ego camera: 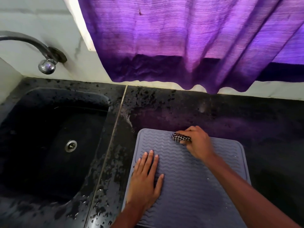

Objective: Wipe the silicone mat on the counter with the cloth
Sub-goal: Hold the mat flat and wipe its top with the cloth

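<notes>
Looking down at grey wavy-ribbed silicone mat (197,186), flat on black speckled counter (246,116), roughly 5 o'clock in view. Pressing flat on mat's 9 o'clock side with left hand (146,180), fingers straight. Gripping bunched checkered cloth (180,137) in right hand (197,142), fingers curled round it, up at mat's 12 o'clock edge. Off at 9 o'clock: dark sink (49,129), wet drops along rim. Tap (41,51) at 10, purple curtain (181,38) at 12.
</notes>
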Motion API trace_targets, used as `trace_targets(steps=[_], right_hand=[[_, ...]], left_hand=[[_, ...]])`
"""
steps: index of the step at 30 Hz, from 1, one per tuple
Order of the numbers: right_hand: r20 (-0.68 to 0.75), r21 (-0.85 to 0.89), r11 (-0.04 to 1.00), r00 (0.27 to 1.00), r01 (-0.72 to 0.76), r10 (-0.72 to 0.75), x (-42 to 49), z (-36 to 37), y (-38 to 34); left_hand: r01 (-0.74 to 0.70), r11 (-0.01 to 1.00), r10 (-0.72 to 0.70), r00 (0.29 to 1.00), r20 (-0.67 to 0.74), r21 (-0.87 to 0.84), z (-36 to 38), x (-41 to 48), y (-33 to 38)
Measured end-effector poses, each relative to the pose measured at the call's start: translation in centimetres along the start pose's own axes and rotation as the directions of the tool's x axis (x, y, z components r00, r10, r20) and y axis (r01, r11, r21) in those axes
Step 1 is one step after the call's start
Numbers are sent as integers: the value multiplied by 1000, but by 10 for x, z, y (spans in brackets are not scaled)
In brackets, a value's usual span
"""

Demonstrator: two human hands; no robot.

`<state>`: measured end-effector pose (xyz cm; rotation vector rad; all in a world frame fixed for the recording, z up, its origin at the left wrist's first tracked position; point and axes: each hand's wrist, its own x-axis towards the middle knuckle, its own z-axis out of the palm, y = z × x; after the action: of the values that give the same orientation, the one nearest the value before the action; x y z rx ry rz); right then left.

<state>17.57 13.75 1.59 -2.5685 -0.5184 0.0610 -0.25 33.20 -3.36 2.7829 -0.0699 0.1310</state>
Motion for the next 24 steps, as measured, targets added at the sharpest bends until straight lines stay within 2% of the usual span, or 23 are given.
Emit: trace_targets(steps=[8,21,22,24], right_hand=[[52,3,995,994,99,-99,26,31,-53],[102,-16,994,989,110,-108,44,52,-119],[130,3,996,987,93,-92,45,52,-119],[228,179,983,971,27,-68,44,48,-120]], left_hand=[[-6,999,5,1000,23,33,2,1,-1],[-11,1000,10,998,55,27,-3,2,0],[-9,1000,7,998,63,27,-3,2,0],[-3,1000,1,998,69,29,-4,1,0]])
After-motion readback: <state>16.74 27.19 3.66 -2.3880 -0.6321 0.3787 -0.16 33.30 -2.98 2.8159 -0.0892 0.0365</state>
